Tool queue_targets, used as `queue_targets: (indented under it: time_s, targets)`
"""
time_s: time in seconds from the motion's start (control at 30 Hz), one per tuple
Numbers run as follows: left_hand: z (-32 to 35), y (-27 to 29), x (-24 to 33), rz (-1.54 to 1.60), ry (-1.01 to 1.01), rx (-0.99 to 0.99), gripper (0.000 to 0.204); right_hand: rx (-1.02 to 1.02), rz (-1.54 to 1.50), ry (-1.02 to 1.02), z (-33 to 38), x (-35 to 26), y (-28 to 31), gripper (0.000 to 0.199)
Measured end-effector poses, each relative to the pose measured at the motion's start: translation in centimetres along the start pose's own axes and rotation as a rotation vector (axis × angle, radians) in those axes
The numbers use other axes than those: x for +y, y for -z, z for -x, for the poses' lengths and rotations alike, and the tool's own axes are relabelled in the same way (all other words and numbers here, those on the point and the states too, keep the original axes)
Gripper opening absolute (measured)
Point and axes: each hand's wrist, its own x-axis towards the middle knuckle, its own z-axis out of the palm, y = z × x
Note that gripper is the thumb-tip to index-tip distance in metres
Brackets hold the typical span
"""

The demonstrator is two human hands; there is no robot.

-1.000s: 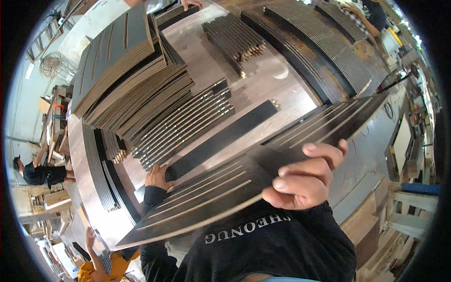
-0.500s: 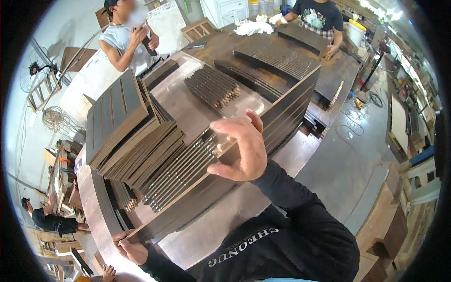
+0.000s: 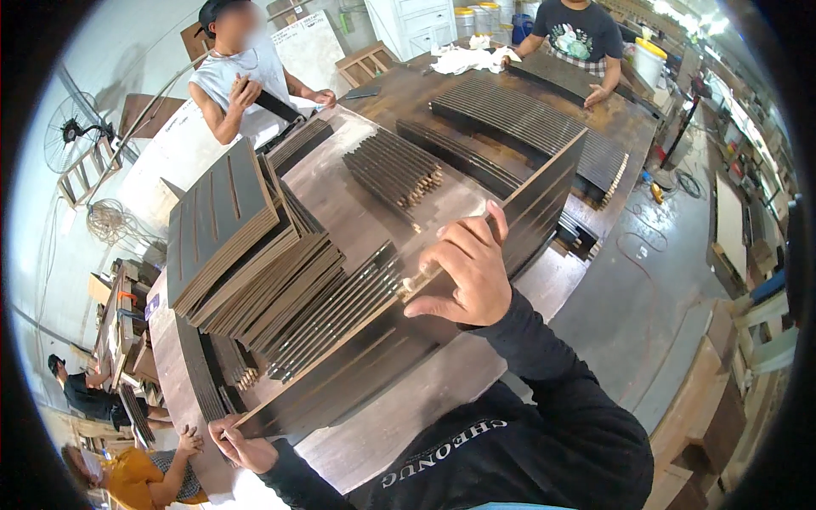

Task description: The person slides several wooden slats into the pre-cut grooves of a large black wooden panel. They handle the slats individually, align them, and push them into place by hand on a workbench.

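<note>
A long dark panel with lengthwise grooves [image 3: 340, 387] stands on its edge in front of me, running from lower left to upper right. My left hand [image 3: 244, 444] grips its near left end, thumb and fingers around the corner. Over the middle of its top edge arches my right hand [image 3: 466, 272], thumb on the near side and bent fingers at the far side. Contact under the fingertips is partly hidden. Just behind lies a row of dark slats [image 3: 331, 314] with pale peg ends close to my right fingers. Beside them rises a stack of dark grooved panels [image 3: 225, 229].
More slats [image 3: 395, 170] lie mid-table, and another row [image 3: 527, 119] lies farther right. A person in a light sleeveless top [image 3: 251, 85] stands far left; another in a black T-shirt [image 3: 582, 38] is across the table. Someone in yellow [image 3: 136, 472] is at lower left.
My right hand has curled in closer around the panel's top edge. The person at far left has lowered one hand to the table. More of the person in yellow shows at lower left.
</note>
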Motion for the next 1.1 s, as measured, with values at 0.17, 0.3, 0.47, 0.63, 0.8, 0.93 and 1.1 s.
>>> queue_targets:
  time_s: [0.17,0.3,0.47,0.63,0.8,0.93,1.1]
  targets:
    - [0.3,-0.1,-0.2,0.011,-0.041,0.068,0.021,-0.007,0.014,0.009,-0.1,0.4,0.0,0.052]
    - [1.4,-1.4,0.3,-0.037,-0.085,0.162,0.023,-0.009,0.035,0.01,0.2,0.9,0.5,0.053]
    - [0.9,-0.9,-0.8,-0.126,-0.122,0.174,0.022,-0.03,0.028,0.013,0.1,0.8,0.8,0.053]
    - [-2.4,1.8,-3.3,-0.472,-0.377,0.251,0.028,-0.054,-0.004,-0.039,0.3,-3.2,-0.8,0.05]
    - [-4.1,3.3,-2.7,-0.495,-0.246,0.257,0.033,0.022,-0.229,-0.037,0.8,-3.9,-0.9,0.041]
    - [-3.6,3.2,-2.9,-0.565,-0.404,0.305,0.027,0.425,-0.167,-0.1,2.2,1.1,1.0,0.049]
    - [-3.7,5.5,-5.9,-0.658,-0.39,0.299,0.024,0.648,-0.104,-0.464,3.2,14.5,4.2,0.051]
